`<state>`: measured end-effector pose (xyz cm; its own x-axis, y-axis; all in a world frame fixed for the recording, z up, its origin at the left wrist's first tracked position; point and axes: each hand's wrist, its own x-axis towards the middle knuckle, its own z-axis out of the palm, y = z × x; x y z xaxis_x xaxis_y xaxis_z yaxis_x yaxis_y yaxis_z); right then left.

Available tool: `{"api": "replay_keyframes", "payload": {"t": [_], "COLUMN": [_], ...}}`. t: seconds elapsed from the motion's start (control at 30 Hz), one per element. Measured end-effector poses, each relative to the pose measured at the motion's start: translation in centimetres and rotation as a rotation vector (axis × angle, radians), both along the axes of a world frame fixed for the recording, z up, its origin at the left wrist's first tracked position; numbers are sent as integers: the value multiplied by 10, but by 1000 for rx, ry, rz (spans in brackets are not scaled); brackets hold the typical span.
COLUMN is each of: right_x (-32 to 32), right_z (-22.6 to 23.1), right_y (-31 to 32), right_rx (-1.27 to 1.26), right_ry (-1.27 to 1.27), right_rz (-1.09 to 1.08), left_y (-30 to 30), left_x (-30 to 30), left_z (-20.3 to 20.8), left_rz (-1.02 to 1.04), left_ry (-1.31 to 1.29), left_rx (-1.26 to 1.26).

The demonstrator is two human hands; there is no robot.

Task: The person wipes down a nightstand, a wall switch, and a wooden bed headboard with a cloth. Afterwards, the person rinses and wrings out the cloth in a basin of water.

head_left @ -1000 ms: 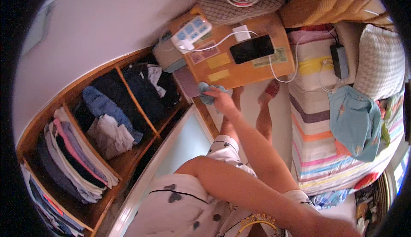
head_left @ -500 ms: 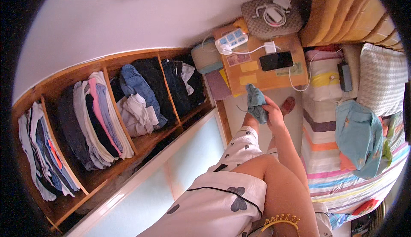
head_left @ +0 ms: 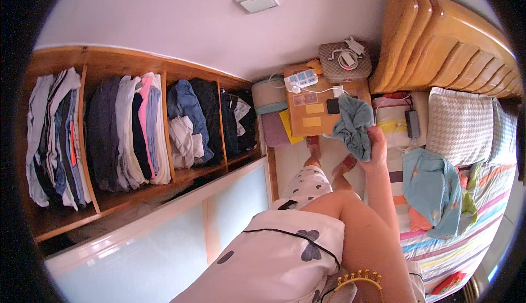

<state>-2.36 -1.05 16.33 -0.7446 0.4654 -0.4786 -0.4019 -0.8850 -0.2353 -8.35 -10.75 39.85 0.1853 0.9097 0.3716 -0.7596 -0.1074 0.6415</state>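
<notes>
My right hand (head_left: 377, 147) grips a crumpled grey-teal cloth (head_left: 354, 128) by its right side, fingers closed round it. The cloth hangs to the left of the hand and hides part of a black phone (head_left: 333, 106) on a small wooden table (head_left: 323, 122). Its exact kind cannot be made out. My left arm (head_left: 361, 221) is bent across the lower middle, with a gold crown-like bracelet (head_left: 359, 276) near the bottom edge. The left hand itself is out of the picture.
Left, a wooden shelf unit (head_left: 90, 139) holds folded clothes (head_left: 129, 133) and loose jeans (head_left: 192, 111). On the table lie a power strip (head_left: 301, 79) and cables. The striped bed (head_left: 438, 262) at right carries a teal garment (head_left: 433, 188), a pillow (head_left: 459, 125) and a black adapter (head_left: 412, 124).
My right hand has shifted right with the cloth, which now spreads larger and covers part of the phone. The view has also shifted, showing more wall and headboard.
</notes>
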Motion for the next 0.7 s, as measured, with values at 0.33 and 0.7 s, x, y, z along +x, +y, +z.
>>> {"api": "replay_keyframes", "payload": {"t": [0.33, 0.7], "right_x": [-102, -267], "right_z": [89, 113], "right_y": [40, 76], "right_rx": [524, 1469], "right_ry": [-367, -815], "right_rz": [78, -138], "left_y": [-36, -77], "left_x": [-63, -187], "left_z": [30, 62], "left_rz": [164, 452], "left_ry": [83, 253], "left_rx": [137, 299]}}
